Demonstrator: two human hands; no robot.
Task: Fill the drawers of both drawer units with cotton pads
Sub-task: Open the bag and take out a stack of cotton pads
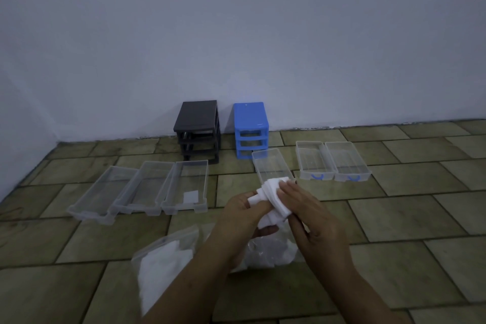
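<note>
Both hands up over the floor, working a bunch of pads (272, 201). Left hand (240, 214) curled under the bunch, thumb and fingers (263, 231) wrapped round the low end. Right hand (307, 218) laid on the other side, fingers (285, 188) nearly straight and pressed flat on the pads, thumb tucked behind. Dim light, so hard to tell if the right thumb pinches or just rests.

Just past the right fingertips: one clear drawer (271, 166), slanted, looks empty. Further off to the right, two more drawers (332, 162) side by side. Off to the left, three long drawers (142, 189) in a row, one white pad (191, 196) in the nearest. Behind them all, by the wall, a black unit (198, 130) and a blue unit (251, 129), both with no drawers in. Under the wrists, a bag (168, 263) of more pads.

Step in hand, most likely: pulling a few pads off the bunch. Next: reach forward, drop them in the near drawer, keep them flat.
</note>
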